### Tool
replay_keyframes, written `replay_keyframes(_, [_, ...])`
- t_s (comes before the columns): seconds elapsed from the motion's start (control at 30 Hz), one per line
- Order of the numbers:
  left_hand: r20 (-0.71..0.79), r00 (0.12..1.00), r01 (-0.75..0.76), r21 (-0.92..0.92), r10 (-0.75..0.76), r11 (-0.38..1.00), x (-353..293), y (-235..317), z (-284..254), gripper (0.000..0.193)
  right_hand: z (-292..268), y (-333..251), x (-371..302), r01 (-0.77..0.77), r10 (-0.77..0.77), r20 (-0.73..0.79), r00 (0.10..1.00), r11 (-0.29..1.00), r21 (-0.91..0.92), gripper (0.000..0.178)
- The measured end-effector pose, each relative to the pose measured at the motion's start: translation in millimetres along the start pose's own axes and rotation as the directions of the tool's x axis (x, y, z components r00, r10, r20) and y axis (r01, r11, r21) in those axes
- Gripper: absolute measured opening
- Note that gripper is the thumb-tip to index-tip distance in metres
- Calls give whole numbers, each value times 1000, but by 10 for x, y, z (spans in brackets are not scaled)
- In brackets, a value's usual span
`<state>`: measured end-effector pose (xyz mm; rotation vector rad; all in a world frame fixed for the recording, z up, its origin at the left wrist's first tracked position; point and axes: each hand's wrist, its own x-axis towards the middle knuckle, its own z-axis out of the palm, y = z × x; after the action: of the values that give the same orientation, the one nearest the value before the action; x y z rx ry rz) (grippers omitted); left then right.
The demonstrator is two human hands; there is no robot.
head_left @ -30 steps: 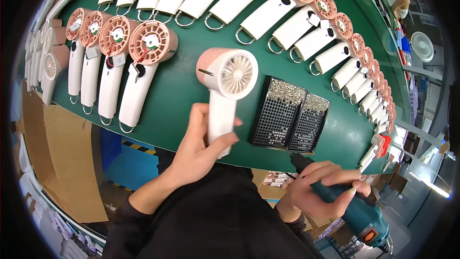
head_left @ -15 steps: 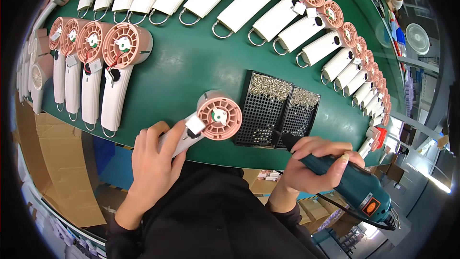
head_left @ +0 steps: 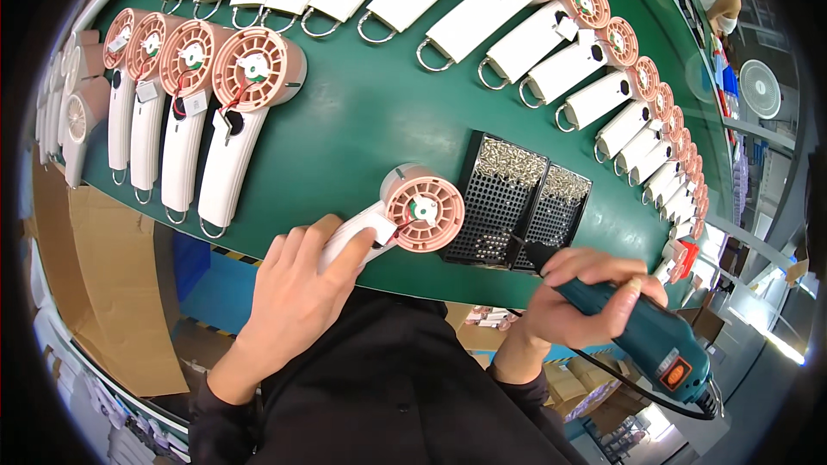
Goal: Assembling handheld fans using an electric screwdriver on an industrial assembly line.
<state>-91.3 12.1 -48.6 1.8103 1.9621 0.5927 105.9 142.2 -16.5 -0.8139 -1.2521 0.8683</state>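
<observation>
My left hand (head_left: 301, 297) is closed around the white handle of a handheld fan (head_left: 424, 210), its index finger lying along the handle beside a small white tab. The fan's round pink slotted head points up at me, with a white hub, a bit of green and red wires in its middle. My right hand (head_left: 594, 297) grips a teal electric screwdriver (head_left: 659, 337), with its black nose pointing left. The thin bit reaches over the near part of a black screw tray (head_left: 489, 207), among loose screws; whether it touches one I cannot tell.
Several like fans (head_left: 258, 69) stand at left, with a long curved row (head_left: 482, 17) along the back and right of the green table (head_left: 345, 120). Small screws are heaped in the tray's far end. A black cord hangs from the screwdriver. Cardboard (head_left: 112, 293) lies below the table's left edge.
The whole view has shifted, so the table and fans sit farther right in the picture. My left index finger lies straighter along the handle. The screwdriver bit stays over the tray.
</observation>
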Motion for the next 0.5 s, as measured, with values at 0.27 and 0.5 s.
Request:
replay_keyframes(0.27, [34, 989, -145, 117, 142, 983, 11, 0, -67, 67, 201, -333, -7, 114, -122, 47, 991, 982, 149, 25])
replay_keyframes(0.5, [14, 986, -165, 108, 164, 980, 2, -35, -62, 65, 546, -397, -110, 58, -132, 217, 967, 946, 318, 27])
